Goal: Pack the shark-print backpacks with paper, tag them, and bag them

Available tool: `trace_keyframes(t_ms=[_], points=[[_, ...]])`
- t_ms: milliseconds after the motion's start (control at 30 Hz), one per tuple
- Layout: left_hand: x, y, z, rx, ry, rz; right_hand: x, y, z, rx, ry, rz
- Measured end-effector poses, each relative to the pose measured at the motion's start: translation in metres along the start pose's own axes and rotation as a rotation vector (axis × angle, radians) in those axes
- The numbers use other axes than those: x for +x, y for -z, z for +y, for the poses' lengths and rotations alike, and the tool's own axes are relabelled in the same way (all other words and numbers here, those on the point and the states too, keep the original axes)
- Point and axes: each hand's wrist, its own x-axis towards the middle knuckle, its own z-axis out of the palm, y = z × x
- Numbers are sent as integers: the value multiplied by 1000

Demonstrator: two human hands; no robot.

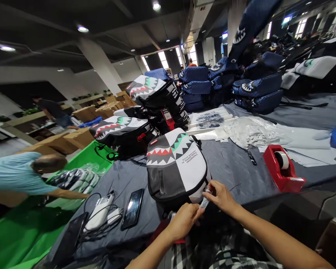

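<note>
Whitish strip (pixel 204 203): partly covered by fingers, material unclear. Left hand (pixel 185 221): reaching in from seven o'clock, fingertips pinching strip's lower end. Right hand (pixel 218 195): from four o'clock, thumb and forefinger pinching upper end. Shark-mouth backpack (pixel 177 164): grey-and-white, red and green bands; on cloth-covered table (pixel 235 164), strip at five o'clock.

Our left hand (pixel 221 196) and right hand (pixel 184 221) are bare, with slim fingers. Our lower arms (pixel 271 233) are bare too. We wear clothes (pixel 248 257) with black and white checks.
</note>
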Motion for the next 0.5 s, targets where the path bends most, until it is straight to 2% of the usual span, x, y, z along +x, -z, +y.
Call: trace_keyframes(t_ms=[100,233,333,500], points=[[-1,-4,5,85,58,29,-3,1,-9,-228,83,62],[-1,-5,14,172,146,39,1,6,-11,-295,38,-51],[-2,-5,18,220,169,63,8,1,-1,-82,-66,-55],[-5,-7,16,255,190,112,5,-20,13,580,-459,-14]])
